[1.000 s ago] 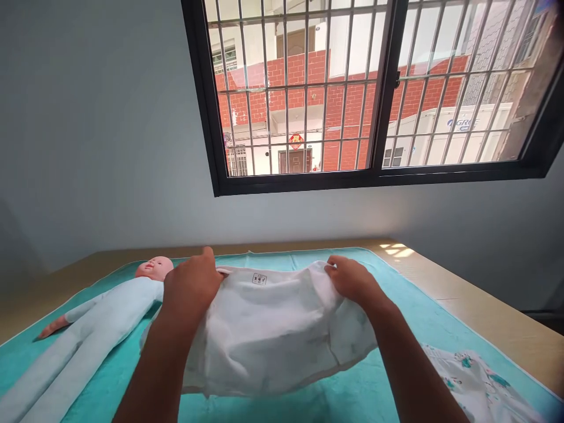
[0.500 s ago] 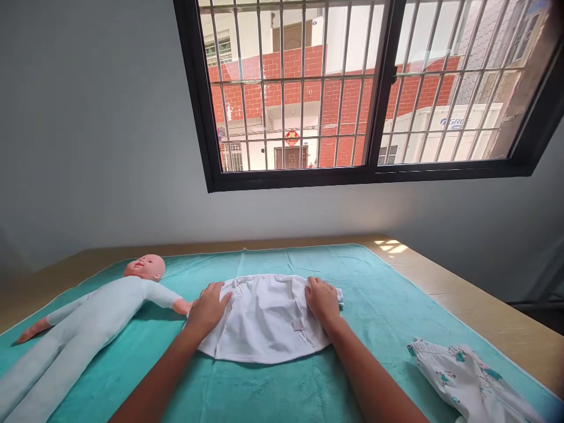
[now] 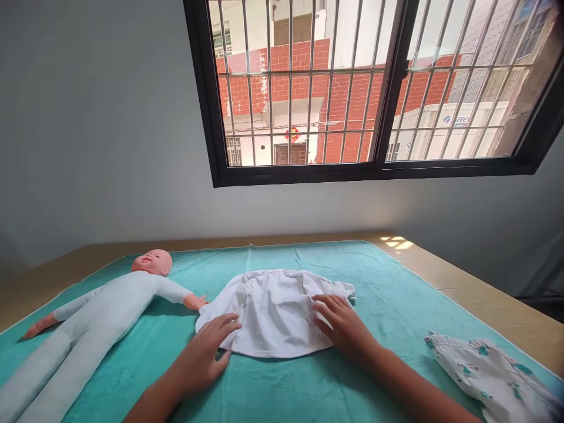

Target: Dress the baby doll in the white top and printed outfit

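A white baby garment (image 3: 273, 308) lies spread flat in the middle of a teal mat (image 3: 379, 282). My left hand (image 3: 207, 349) rests open at the garment's near left corner, fingers stretched onto the cloth. My right hand (image 3: 343, 323) lies open and flat on the garment's right side, fingers spread. To the left, a baby doll (image 3: 101, 317) in a pale blue suit lies on its back, its outstretched hand close to the garment's left edge.
A patterned white cloth (image 3: 484, 370) lies bunched at the mat's near right corner. The mat covers a wooden table (image 3: 480, 299) set against a grey wall. Above is a barred window (image 3: 374, 88).
A second ago both hands held the garment up by its top edge. They laid it down on the mat, then slid back toward me along the cloth to its lower edge.
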The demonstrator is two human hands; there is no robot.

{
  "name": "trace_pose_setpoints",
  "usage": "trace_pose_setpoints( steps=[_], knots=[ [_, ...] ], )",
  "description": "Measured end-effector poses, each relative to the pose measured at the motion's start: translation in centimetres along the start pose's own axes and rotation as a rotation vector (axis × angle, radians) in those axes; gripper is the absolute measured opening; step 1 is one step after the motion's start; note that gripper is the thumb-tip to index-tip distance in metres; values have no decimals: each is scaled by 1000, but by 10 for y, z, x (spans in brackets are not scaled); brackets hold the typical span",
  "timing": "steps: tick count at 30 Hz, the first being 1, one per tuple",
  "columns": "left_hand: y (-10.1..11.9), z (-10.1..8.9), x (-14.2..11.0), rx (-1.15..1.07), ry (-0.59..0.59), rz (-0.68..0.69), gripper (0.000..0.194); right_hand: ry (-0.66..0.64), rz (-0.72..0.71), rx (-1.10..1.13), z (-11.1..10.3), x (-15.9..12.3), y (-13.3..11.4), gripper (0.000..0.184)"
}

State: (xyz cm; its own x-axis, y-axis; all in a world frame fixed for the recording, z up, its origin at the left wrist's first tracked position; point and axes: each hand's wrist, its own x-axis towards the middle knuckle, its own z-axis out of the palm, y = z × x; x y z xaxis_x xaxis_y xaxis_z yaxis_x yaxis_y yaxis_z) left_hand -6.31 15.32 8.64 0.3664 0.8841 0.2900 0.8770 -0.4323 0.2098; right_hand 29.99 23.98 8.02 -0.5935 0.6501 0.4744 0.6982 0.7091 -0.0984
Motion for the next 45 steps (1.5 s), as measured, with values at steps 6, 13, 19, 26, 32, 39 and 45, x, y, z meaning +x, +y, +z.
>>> trace_pose_setpoints(
  steps=[6, 13, 19, 26, 32, 39, 45],
  knots=[
    [-23, 6, -8, 171, 166, 98, 35, -118, 21, 60, -17, -49, 25, 24],
    [-7, 4, -11, 178, 412, 271, 24, 49, -192, -72, -11, -37, 22, 25],
    [13, 0, -12, 154, 283, 356, 19, 189, -114, -124, -20, -41, 26, 22],
    [41, 13, 4, -38, 355, 177, 31, 146, 10, 168, -12, -30, -1, 24],
    [78, 46, 106, -272, 71, -369, 42, -109, 236, 366, 33, 52, -46, 44],
    [57, 75, 134, -80, -45, -480, 51, -218, 353, 183, 73, 83, -35, 49],
    [43, 77, 134, 39, -21, -546, 53, -173, 523, 56, 67, 83, -16, 54]
  ],
)
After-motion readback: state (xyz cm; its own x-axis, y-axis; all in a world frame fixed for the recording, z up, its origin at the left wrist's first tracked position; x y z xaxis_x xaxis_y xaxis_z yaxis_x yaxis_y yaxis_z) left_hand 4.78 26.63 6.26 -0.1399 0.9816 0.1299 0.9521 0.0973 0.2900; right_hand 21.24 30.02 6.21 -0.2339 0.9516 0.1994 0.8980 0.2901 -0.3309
